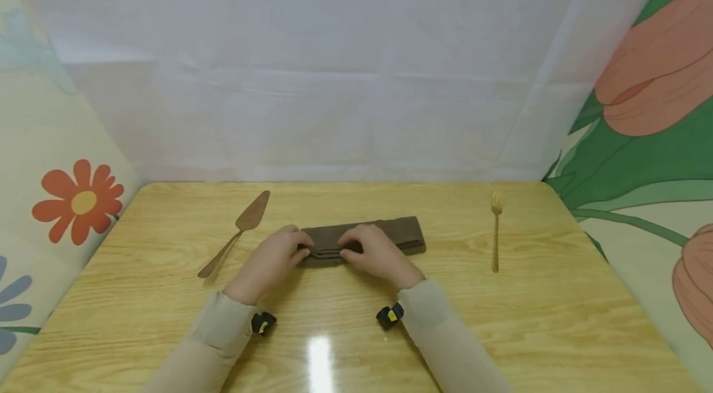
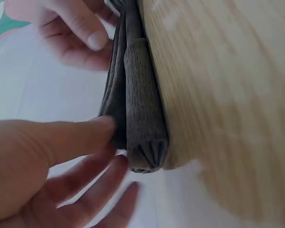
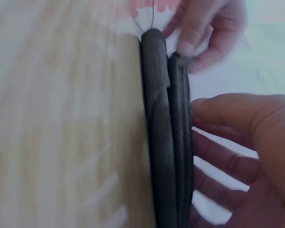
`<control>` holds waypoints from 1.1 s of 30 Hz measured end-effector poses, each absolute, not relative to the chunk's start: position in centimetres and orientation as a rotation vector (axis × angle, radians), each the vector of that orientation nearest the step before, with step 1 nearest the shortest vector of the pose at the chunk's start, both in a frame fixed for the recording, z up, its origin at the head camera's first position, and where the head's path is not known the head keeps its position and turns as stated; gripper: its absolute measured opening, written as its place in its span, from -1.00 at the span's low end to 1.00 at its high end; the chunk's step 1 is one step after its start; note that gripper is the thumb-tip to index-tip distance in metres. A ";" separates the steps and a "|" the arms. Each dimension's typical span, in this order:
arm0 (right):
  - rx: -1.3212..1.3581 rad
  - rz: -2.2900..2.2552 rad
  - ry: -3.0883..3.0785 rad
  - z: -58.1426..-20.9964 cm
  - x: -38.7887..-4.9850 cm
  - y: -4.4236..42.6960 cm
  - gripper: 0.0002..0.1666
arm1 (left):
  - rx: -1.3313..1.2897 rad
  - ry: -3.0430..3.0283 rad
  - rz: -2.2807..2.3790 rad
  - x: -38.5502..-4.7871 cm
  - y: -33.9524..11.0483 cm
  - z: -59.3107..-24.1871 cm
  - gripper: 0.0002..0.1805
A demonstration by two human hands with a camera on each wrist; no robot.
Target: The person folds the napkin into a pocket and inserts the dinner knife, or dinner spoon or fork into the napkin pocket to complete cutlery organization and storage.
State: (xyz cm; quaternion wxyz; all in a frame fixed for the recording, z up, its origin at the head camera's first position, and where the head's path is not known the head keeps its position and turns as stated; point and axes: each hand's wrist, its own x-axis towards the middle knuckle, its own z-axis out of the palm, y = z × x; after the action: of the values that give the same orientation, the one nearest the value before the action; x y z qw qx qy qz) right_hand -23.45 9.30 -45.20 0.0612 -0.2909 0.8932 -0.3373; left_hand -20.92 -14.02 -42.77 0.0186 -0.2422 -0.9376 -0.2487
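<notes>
A dark brown folded cloth (image 1: 398,232) lies lengthwise across the middle of the table, several layers showing along its near edge. My left hand (image 1: 273,257) pinches the upper layers near the cloth's left end. Farther right, around the middle, my right hand (image 1: 381,254) grips the same layered edge between thumb and fingers. Seen in the left wrist view, the cloth (image 2: 145,104) has a thick rolled-looking fold beside the part between thumb and fingers. The right wrist view shows two folds of the cloth (image 3: 159,118) side by side. Some fingertips are hidden behind it.
A cake server (image 1: 252,212) lies to the left of the cloth, its blade pointing away. On the right rests a gold fork (image 1: 496,232), tines away. The wooden table (image 1: 557,319) meets a white sheet (image 1: 356,102) at its back edge; flower-patterned panels flank both sides.
</notes>
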 end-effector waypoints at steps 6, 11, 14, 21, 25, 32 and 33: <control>-0.866 -1.167 2.619 -45.5 -23.1 7.8 -0.78 | -0.635 -2.844 -0.850 -20.8 -13.7 -42.7 -0.89; -0.773 -1.273 2.603 -45.7 -23.1 6.9 -0.85 | -0.640 -2.799 -0.870 -20.9 -13.7 -42.8 -0.90; -0.736 -1.309 2.626 -45.7 -23.2 6.6 -0.89 | -0.655 -2.780 -0.931 -21.0 -13.9 -42.8 -0.88; -0.704 -1.348 2.661 -46.0 -23.3 6.5 -0.94 | -0.799 -2.836 -0.918 -21.8 -15.1 -43.2 -0.84; -0.702 -1.354 2.644 -46.1 -23.1 6.5 -0.94 | -0.971 -2.867 -0.725 -22.2 -15.6 -43.8 -0.83; -0.686 -1.411 2.616 -46.1 -22.9 6.3 -0.92 | -1.048 -2.887 -0.578 -22.0 -15.9 -44.1 -0.84; -0.678 -1.419 2.617 -46.2 -22.9 6.3 -0.92 | -1.050 -2.882 -0.592 -22.0 -15.9 -44.1 -0.85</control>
State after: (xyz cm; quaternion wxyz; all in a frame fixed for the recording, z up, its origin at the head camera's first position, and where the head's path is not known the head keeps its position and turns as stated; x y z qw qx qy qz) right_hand -22.89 6.28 -46.17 0.0440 -0.2220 0.8564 -0.4642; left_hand -21.98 -15.87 -44.08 0.0087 -0.3360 -0.9226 -0.1894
